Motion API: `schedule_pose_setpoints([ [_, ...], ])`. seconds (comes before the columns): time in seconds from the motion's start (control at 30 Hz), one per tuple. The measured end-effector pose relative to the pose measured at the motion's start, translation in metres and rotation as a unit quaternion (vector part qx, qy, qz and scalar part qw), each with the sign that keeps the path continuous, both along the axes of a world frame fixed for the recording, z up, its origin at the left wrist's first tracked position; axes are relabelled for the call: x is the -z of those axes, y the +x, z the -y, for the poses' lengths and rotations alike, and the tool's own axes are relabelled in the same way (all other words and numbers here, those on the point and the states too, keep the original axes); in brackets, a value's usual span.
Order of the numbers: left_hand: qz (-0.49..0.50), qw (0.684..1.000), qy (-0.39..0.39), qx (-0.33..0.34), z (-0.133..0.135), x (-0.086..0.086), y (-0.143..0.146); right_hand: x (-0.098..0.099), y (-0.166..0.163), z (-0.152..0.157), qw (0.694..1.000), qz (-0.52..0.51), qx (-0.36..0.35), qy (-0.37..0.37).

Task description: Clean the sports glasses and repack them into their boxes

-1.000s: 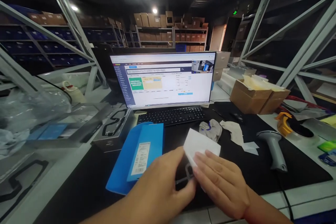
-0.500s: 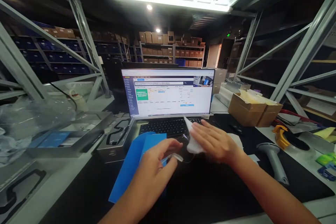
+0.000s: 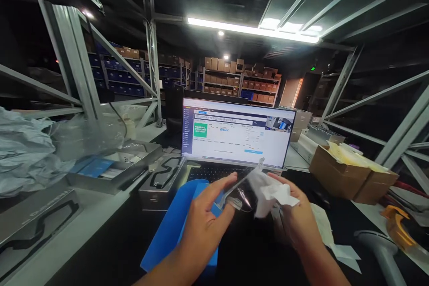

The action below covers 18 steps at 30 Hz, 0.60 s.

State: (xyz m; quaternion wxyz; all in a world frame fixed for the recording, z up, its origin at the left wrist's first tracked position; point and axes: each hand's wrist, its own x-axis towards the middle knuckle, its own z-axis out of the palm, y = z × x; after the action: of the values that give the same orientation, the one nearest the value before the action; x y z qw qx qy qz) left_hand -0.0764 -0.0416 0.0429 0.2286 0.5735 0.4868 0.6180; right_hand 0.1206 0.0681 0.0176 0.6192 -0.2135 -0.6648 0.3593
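Note:
My left hand [image 3: 208, 219], fingers curled, pinches the near edge of a clear, thin see-through plastic piece [image 3: 244, 194]. Its exact kind is hard to make out against the dark mat. Gathered in my right hand [image 3: 300, 219] is a crumpled white wiping cloth [image 3: 268, 190], just right of the clear piece; whether they touch cannot be told. The cloth is partly blurred. Under and left of my left hand lies a blue sheet-like holder [image 3: 167, 232], partly hidden by my wrist.
A monitor [image 3: 231, 138] stands ahead, with a keyboard [image 3: 208, 172] before it. Grey boxes [image 3: 161, 183] and an opened grey box [image 3: 117, 167] are on the left. At right are cardboard boxes [image 3: 342, 174], a handheld scanner [image 3: 382, 250] and an orange tape dispenser [image 3: 398, 228].
The view has turned left and tilted up. My right hand has gone from lying flat against the cloth to curling around it, and the cloth is more bunched. My left hand keeps its pinch.

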Motion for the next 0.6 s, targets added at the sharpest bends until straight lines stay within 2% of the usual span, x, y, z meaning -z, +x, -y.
schedule_pose_setpoints([
  [0.13,-0.024,1.0,-0.005,-0.012,-0.009,0.013,0.008,0.007,-0.025,0.028,0.988,-0.03,-0.154,-0.017],
  [0.2,-0.034,0.999,-0.009,-0.024,-0.012,0.017,0.011,0.005,-0.026,0.042,0.971,-0.009,-0.241,-0.012],
  [0.27,-0.04,0.998,-0.019,-0.039,-0.013,0.019,0.012,0.003,-0.024,0.049,0.954,0.009,-0.298,-0.017],
  [0.43,-0.078,0.996,0.004,-0.047,-0.01,0.018,0.011,0.001,-0.018,0.048,0.933,-0.02,-0.347,-0.089],
  [0.53,-0.127,0.989,0.056,-0.046,-0.007,0.017,0.011,-0.011,-0.013,0.05,0.91,-0.051,-0.341,-0.228],
  [0.6,-0.157,0.982,0.089,-0.048,-0.005,0.017,0.011,-0.023,-0.008,0.054,0.881,-0.1,-0.321,-0.332],
])
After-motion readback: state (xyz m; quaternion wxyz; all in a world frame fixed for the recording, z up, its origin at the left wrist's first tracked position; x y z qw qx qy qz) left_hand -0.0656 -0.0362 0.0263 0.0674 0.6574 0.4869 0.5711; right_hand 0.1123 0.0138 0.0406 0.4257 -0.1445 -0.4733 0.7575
